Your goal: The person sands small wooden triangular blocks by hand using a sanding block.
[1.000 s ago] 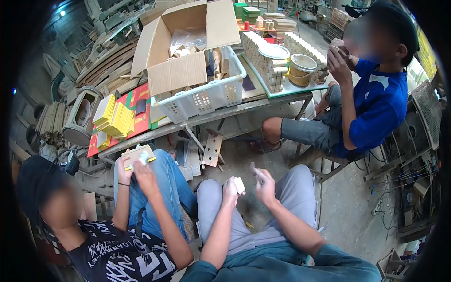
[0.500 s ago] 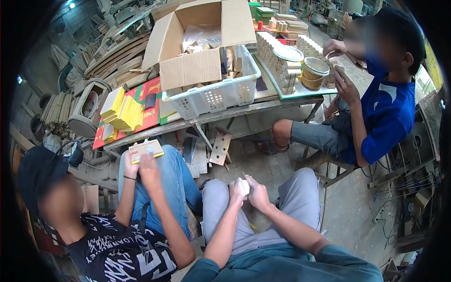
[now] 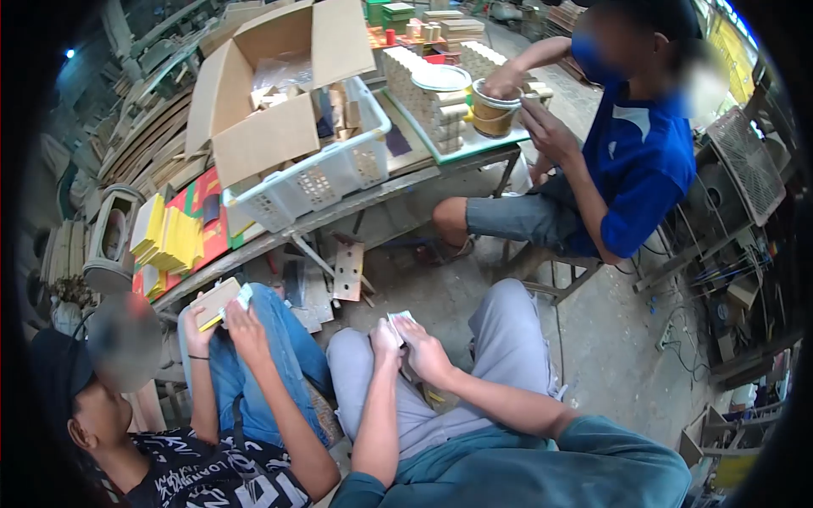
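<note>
Above my lap, my left hand is closed round a small pale piece, most of which the fingers hide. My right hand lies against the same piece from the right, its fingers pressed together over it. Only a whitish edge shows at the top between both hands. Whether this is a block, a sheet or both, I cannot tell.
A bench holds a white crate with an open cardboard box, stacked yellow-edged boards and a bucket. A co-worker at left holds a board; another at right reaches into the bucket.
The view has turned right. My right hand's fingers now lie flatter over the piece. The right co-worker's hand has gone into the bucket, and the left co-worker's board is tilted.
</note>
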The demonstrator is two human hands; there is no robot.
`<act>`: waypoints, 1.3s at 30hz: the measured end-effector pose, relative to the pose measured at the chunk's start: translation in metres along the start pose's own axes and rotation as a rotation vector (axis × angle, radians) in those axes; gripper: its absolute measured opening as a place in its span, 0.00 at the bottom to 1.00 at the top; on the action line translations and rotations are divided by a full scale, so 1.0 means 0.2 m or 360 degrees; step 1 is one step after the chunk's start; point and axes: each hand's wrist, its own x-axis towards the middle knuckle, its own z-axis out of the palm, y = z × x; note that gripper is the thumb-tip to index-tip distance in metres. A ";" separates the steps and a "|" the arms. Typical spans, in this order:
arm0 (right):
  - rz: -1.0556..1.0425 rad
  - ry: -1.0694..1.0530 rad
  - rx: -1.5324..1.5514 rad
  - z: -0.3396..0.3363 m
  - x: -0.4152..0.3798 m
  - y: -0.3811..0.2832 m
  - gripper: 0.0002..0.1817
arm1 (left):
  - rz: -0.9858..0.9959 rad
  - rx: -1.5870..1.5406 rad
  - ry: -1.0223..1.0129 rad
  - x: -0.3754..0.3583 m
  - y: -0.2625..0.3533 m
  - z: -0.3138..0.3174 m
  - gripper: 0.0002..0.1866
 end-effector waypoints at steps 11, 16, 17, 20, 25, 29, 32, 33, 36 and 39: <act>0.0174 0.0006 -0.0111 0.01 0.09 0.07 0.30 | 0.0000 0.0115 -0.0390 -0.06 0.05 -0.05 0.15; -0.0025 -0.0016 -0.0114 0.02 -0.02 -0.08 0.29 | 0.0197 -0.0248 0.0209 0.11 -0.04 -0.02 0.14; 0.0041 -0.0002 -0.0120 0.03 -0.01 -0.05 0.30 | 0.0079 -0.0174 -0.0021 0.05 0.00 -0.04 0.14; 0.0219 -0.0053 -0.0064 0.02 0.06 0.04 0.31 | -0.0030 0.0012 -0.0294 -0.08 0.05 -0.03 0.13; 0.0126 -0.0026 -0.0062 0.03 -0.05 -0.06 0.31 | 0.0148 -0.0007 0.0028 0.01 0.02 -0.02 0.12; 0.0276 0.0032 -0.0100 0.02 0.07 0.02 0.29 | -0.0020 -0.0033 -0.0179 -0.07 0.03 -0.03 0.13; -0.0012 0.0041 -0.0111 0.06 -0.06 -0.07 0.29 | 0.0172 -0.0110 0.0223 0.05 0.00 0.03 0.13; -0.0030 0.0039 -0.0074 0.06 -0.06 -0.06 0.28 | 0.0137 -0.0120 0.0138 0.01 0.02 0.04 0.13; 0.0199 0.0048 -0.0135 0.04 0.06 0.06 0.28 | -0.0136 -0.0089 -0.0334 0.01 0.01 -0.07 0.14; 0.0112 0.0052 -0.0121 0.05 -0.01 -0.03 0.29 | 0.0121 -0.0087 -0.0046 0.05 -0.03 -0.04 0.12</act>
